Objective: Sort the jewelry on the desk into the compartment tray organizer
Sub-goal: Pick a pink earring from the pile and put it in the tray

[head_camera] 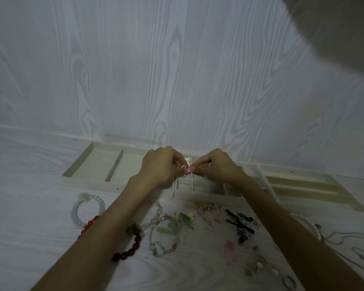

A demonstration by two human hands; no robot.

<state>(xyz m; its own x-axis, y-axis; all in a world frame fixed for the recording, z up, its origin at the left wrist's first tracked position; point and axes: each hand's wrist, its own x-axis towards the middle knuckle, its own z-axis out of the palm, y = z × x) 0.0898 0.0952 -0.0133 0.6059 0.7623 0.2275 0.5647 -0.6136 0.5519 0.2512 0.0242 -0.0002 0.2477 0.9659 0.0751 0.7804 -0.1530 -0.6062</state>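
Two hands over compartment tray organizer [93, 162], head view only. Left hand [159, 166] and right hand [215, 165] both curl fingertips onto small pink jewelry piece [188, 169] — pinched between them, above small middle compartments. Step judged: placing piece. Next move calls for lowering it into cell just below fingers — release cleanly. Red bead bracelet [132, 246] and other loose jewelry lie nearer wrists, unsorted.

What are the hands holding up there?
Both hands, left hand and right hand, pinch a small pink jewelry piece at its ends, above the tray.
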